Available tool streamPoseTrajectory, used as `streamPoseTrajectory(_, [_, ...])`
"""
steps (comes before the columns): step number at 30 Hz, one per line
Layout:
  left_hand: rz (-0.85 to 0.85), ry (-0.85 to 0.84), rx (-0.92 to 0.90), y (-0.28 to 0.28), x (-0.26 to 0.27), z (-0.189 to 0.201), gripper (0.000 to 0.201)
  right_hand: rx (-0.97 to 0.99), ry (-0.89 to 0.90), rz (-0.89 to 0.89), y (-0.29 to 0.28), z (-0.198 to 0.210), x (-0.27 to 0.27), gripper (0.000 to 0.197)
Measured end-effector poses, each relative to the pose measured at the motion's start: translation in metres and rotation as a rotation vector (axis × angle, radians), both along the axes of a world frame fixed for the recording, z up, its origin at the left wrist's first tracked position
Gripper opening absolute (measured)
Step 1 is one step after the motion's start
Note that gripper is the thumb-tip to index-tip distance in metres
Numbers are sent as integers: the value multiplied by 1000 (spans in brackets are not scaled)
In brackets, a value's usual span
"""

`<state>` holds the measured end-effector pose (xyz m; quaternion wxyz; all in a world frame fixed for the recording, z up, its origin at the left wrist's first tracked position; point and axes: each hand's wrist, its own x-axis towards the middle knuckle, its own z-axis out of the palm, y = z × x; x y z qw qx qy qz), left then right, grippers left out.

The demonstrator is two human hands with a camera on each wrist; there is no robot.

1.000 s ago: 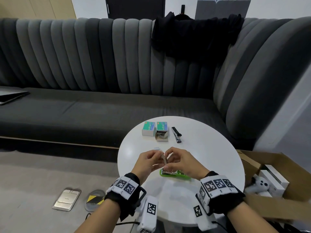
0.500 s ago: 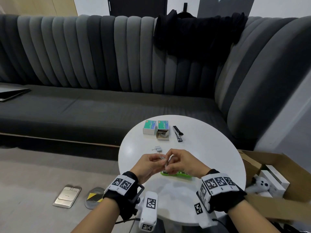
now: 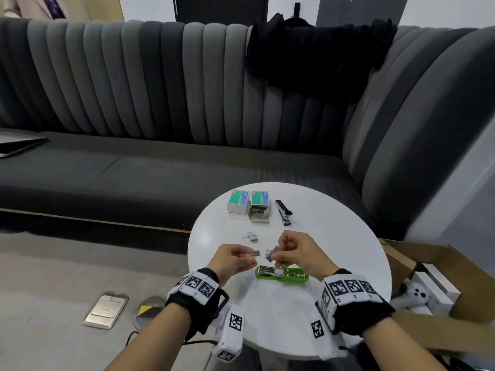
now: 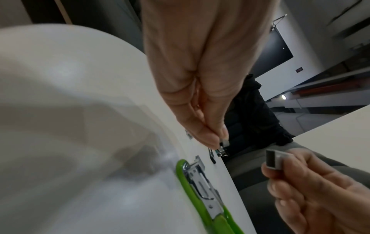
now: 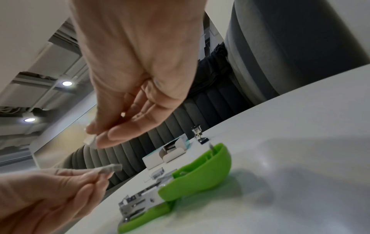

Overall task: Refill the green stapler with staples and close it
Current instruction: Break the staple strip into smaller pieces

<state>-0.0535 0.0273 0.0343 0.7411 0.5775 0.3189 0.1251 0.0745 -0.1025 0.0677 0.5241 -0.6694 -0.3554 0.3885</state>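
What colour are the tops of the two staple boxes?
Teal-green staple boxes, clearest in the head view.

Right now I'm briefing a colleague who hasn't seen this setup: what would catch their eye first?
Probably the bright green stapler, lying open on the white round table near its front edge. Just above it, each hand pinches a short strip of staples: the left hand one piece, the right hand another. Behind them stand two staple boxes, one open.
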Motion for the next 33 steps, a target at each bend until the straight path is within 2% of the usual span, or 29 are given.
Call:
streamPoseTrajectory(5, [33,55,24,6,8,-10,13,-6,-4,-37,-4,-3,3,29])
streamPoseTrajectory(11, [36,-3,195,7,5,-19,17,-23,-35,-94,-9,-10,9,25])
streamPoseTrajectory(16, [2,-36,216,8,3,-25,22,-1,-32,-101,-7,-15,7,19])
streamPoseTrajectory(20, [73,123,480,8,5,-24,34,4,-26,-98,-6,-18,5,16])
streamPoseTrajectory(22, [74,90,516,0,6,-17,28,13,-13,-98,-4,-18,4,15])
streamPoseTrajectory(23, [18,48,458,-5,6,-13,22,22,-10,-99,-4,-18,2,15])
streamPoseTrajectory(26, [-169,-85,123,-22,6,-1,19,47,-50,-120,-3,-17,-3,13])
streamPoseTrajectory(29, [-134,-127,-32,-25,8,3,16,81,-76,-191,-1,-16,-7,13])
streamPoseTrajectory(33, [-107,-118,-138,-22,8,4,16,115,-153,-219,-2,-15,-12,15])
